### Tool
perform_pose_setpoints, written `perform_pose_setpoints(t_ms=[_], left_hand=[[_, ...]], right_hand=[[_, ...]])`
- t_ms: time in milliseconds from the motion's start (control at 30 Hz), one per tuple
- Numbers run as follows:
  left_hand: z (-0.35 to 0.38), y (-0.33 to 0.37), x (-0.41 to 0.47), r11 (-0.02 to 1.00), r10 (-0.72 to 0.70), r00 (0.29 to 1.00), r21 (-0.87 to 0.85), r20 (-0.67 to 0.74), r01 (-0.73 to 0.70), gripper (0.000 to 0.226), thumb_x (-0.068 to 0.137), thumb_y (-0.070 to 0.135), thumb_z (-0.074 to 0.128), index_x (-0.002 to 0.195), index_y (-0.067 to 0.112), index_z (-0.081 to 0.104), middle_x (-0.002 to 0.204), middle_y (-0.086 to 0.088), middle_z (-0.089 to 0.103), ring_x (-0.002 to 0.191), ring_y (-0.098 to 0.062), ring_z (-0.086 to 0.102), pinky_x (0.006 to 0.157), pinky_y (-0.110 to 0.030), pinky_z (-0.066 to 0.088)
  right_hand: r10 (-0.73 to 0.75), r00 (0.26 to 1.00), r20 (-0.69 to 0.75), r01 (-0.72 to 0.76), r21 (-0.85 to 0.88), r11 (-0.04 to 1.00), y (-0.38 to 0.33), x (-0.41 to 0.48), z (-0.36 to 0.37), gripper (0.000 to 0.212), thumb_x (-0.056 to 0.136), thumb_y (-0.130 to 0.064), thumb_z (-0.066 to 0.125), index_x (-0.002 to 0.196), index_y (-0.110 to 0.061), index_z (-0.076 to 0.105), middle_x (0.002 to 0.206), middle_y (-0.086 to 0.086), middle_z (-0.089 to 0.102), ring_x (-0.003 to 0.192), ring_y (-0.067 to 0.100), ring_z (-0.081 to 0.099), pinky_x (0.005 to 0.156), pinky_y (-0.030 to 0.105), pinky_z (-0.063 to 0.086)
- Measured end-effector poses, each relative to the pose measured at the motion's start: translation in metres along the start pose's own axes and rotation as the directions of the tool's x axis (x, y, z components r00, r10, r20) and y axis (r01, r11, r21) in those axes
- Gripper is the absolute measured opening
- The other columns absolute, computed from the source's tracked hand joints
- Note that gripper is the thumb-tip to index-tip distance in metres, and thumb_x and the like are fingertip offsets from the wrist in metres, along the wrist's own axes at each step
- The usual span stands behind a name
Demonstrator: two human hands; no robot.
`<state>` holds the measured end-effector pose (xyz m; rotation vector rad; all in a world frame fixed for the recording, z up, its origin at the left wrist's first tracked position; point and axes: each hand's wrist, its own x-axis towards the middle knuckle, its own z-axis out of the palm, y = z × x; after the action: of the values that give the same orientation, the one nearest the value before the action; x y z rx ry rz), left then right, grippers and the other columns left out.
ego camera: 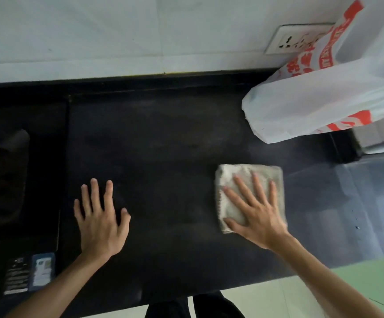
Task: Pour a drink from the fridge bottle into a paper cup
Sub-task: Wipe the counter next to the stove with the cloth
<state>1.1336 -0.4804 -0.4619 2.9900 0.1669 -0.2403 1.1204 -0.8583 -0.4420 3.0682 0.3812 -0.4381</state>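
No bottle and no paper cup are in view. My left hand lies flat on the black countertop with its fingers spread and nothing in it. My right hand presses flat, fingers apart, on a folded grey-white cloth that rests on the counter to the right of centre. The cloth looks slightly blurred.
A white plastic bag with red print sits at the back right, partly covering a wall socket. A gas hob with labels on its front lies at the left. A dark glossy appliece top adjoins the counter's right end.
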Motion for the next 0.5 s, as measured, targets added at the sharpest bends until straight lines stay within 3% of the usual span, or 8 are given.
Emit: perform_pose_setpoints(t_ms=[67, 167, 233, 333, 500], left_hand=[[-0.001, 0.002, 0.0, 1.0, 0.001, 1.0, 0.005, 0.001, -0.001, 0.077, 0.088, 0.045, 0.031, 0.157, 0.011, 0.023, 0.164, -0.022, 0.014, 0.151, -0.043, 0.012, 0.118, -0.063, 0.016], [-0.002, 0.003, 0.0, 1.0, 0.0, 1.0, 0.014, 0.014, 0.0, 0.077, 0.089, 0.046, 0.031, 0.157, 0.012, 0.022, 0.164, -0.021, 0.013, 0.151, -0.042, 0.011, 0.119, -0.063, 0.015], [-0.003, 0.001, 0.0, 1.0, 0.002, 1.0, 0.01, 0.016, -0.002, 0.077, 0.089, 0.046, 0.032, 0.158, 0.013, 0.022, 0.165, -0.021, 0.012, 0.152, -0.041, 0.01, 0.119, -0.062, 0.015], [-0.002, -0.002, -0.002, 1.0, 0.023, 1.0, -0.002, 0.013, -0.023, 0.077, 0.089, 0.045, 0.033, 0.158, 0.013, 0.022, 0.165, -0.02, 0.011, 0.153, -0.039, 0.009, 0.12, -0.062, 0.014], [0.001, -0.007, -0.002, 0.999, 0.034, 0.999, -0.019, 0.008, -0.033, 0.078, 0.087, 0.045, 0.033, 0.158, 0.013, 0.022, 0.165, -0.019, 0.011, 0.152, -0.039, 0.009, 0.119, -0.062, 0.014]], right_hand=[[0.096, 0.995, 0.033, -0.096, 0.015, 0.995, 0.013, -0.024, 0.005, 0.077, 0.088, -0.076, 0.026, 0.155, -0.042, 0.009, 0.166, -0.003, 0.003, 0.151, 0.04, -0.006, 0.107, 0.077, 0.017], [0.133, 0.991, 0.035, -0.135, 0.063, 0.989, -0.045, -0.005, 0.0, 0.078, 0.089, -0.074, 0.026, 0.156, -0.038, 0.011, 0.166, 0.003, -0.001, 0.148, 0.046, -0.009, 0.108, 0.078, 0.008], [-0.049, 0.999, 0.008, 0.048, 0.103, 0.994, -0.115, 0.02, -0.006, 0.077, 0.09, -0.073, 0.028, 0.156, -0.037, 0.013, 0.166, 0.005, -0.001, 0.147, 0.049, -0.011, 0.106, 0.079, 0.006], [-0.313, 0.95, 0.011, 0.31, 0.101, 0.945, -0.192, 0.042, -0.013, 0.079, 0.091, -0.07, 0.03, 0.157, -0.033, 0.008, 0.166, 0.005, -0.009, 0.146, 0.045, -0.021, 0.106, 0.077, 0.001], [-0.367, 0.93, 0.013, 0.366, 0.069, 0.928, -0.143, 0.019, -0.006, 0.078, 0.09, -0.071, 0.034, 0.156, -0.04, 0.006, 0.166, -0.003, -0.008, 0.15, 0.036, -0.016, 0.113, 0.071, -0.001]])
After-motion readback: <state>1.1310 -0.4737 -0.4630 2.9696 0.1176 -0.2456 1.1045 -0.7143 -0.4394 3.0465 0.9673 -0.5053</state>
